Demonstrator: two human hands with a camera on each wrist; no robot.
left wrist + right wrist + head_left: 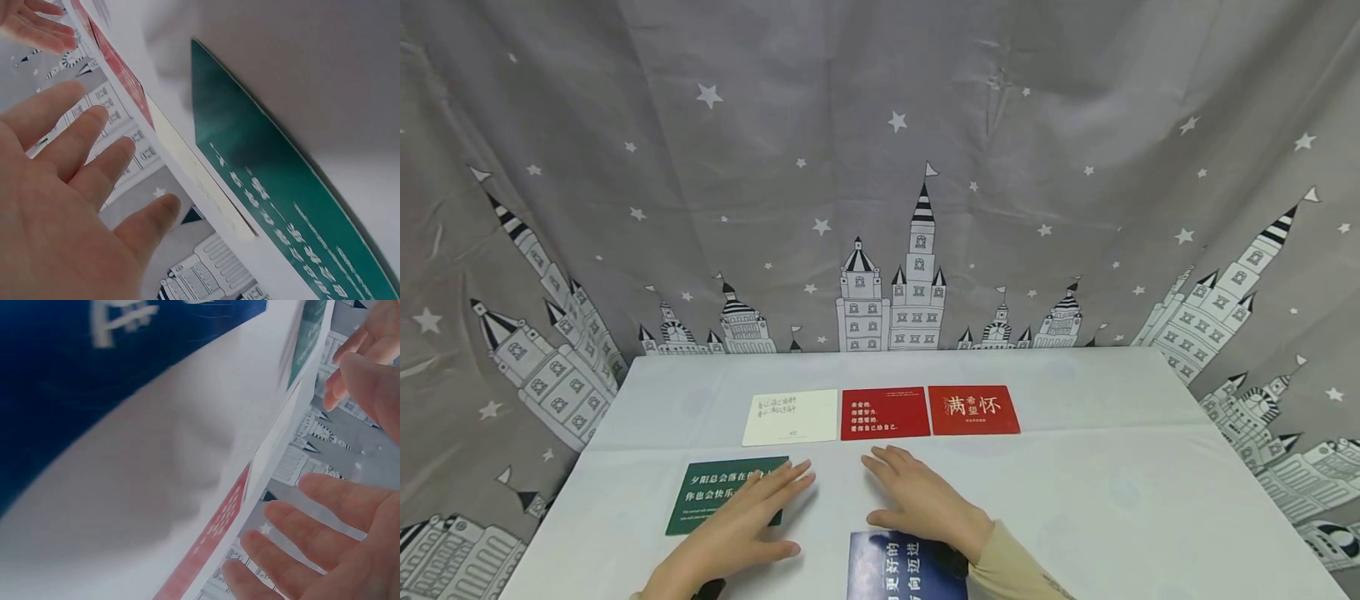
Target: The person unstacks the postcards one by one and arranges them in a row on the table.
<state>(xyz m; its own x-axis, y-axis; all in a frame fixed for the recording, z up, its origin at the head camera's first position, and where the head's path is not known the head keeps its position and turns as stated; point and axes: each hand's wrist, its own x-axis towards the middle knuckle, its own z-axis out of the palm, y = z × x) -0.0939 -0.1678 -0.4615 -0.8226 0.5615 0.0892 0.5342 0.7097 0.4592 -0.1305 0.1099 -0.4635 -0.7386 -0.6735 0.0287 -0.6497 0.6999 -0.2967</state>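
My left hand [741,529] hovers with spread fingers over the right part of a green card [700,504] printed with white characters. The left wrist view shows that green card [262,175] lying flat, apart from the fingers. My right hand [928,500] is held with fingers extended above the table, holding nothing. Below its wrist lies a dark blue card [880,575] with white characters, cut off by the bottom edge. Beyond the hands, a cream card [797,421], a red card [887,421] with several text lines and another red card [973,421] with large characters form a row.
A white cloth covers the table [1120,500]. Behind it hangs a grey curtain [1037,167] printed with stars and castles, meeting the table's far edge. Dark bands sit at both wrists, and a beige sleeve [1011,567] covers the right forearm.
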